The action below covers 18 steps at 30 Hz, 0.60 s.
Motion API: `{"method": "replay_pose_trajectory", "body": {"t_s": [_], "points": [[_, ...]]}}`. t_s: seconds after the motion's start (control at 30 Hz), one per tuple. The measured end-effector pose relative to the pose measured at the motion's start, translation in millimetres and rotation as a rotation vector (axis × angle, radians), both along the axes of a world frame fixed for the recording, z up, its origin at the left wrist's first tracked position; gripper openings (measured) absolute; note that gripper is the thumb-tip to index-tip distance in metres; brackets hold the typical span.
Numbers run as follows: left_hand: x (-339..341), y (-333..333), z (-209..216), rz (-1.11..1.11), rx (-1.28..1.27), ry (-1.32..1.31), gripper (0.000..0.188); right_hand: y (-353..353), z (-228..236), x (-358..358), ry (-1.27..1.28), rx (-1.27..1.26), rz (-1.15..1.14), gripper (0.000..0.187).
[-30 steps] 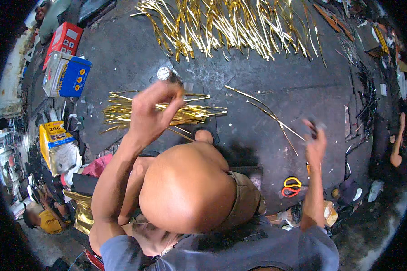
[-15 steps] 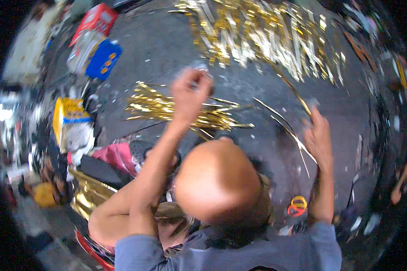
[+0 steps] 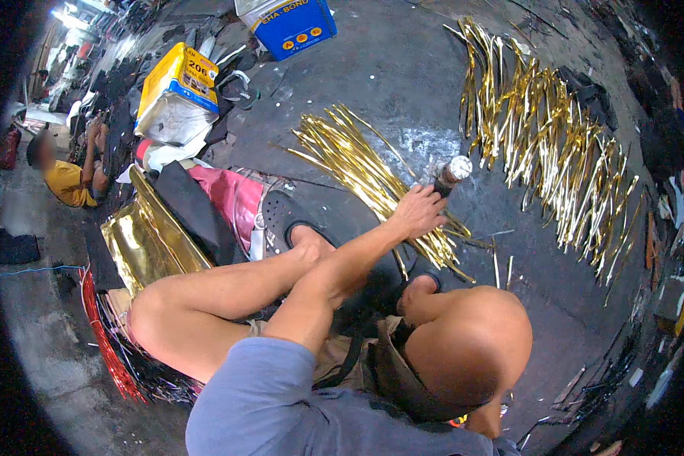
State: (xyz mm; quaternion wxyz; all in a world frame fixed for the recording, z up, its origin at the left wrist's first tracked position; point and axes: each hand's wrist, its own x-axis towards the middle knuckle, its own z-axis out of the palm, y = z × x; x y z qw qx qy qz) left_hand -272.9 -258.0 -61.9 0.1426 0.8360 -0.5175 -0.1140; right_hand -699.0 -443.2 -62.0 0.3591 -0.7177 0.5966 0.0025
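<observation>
My left hand [image 3: 419,213] is over the near right end of a loose bundle of shiny gold strips [image 3: 349,156] on the dark floor. Its fingers are curled round the dark end of a short cylindrical thing [image 3: 454,169] with a whitish, crusted tip. A wider spread of gold strips [image 3: 543,137] lies at the far right. Part of my right arm [image 3: 485,418] shows at the bottom, below the right knee, and its fingers are hidden. Close to it, a small bit of a red and yellow object [image 3: 459,420] is visible.
A yellow-and-blue tin [image 3: 176,95] and a blue tin [image 3: 292,30] stand at the far left. Gold sheet [image 3: 156,239], pink material [image 3: 228,194] and red strands [image 3: 102,334] are at the left. Another person [image 3: 68,178] sits farther off. My knees rise close in front.
The view has swung round, shifting the tins and strips. My right hand, which held a gold strip out at the right, has dropped behind the knee. My left hand is lower over the bundle.
</observation>
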Motion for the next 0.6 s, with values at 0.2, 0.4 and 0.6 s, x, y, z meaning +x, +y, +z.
{"method": "replay_pose_trajectory", "body": {"t_s": [0.2,0.4,0.6], "points": [[18.9,36.1,22.2,-0.061,-0.005,0.144,0.043,-13.3,-12.9,-29.3,0.037,-0.380,0.026,0.053],[120.0,-21.1,9.6,0.530,-0.575,-0.033,0.009,-57.0,21.2,86.2,-0.291,-0.306,-0.071,0.057],[167.2,-140.4,1.0,0.055,-0.472,-0.140,0.018,-45.6,43.4,199.2,-0.505,-0.266,-0.003,0.056]]}}
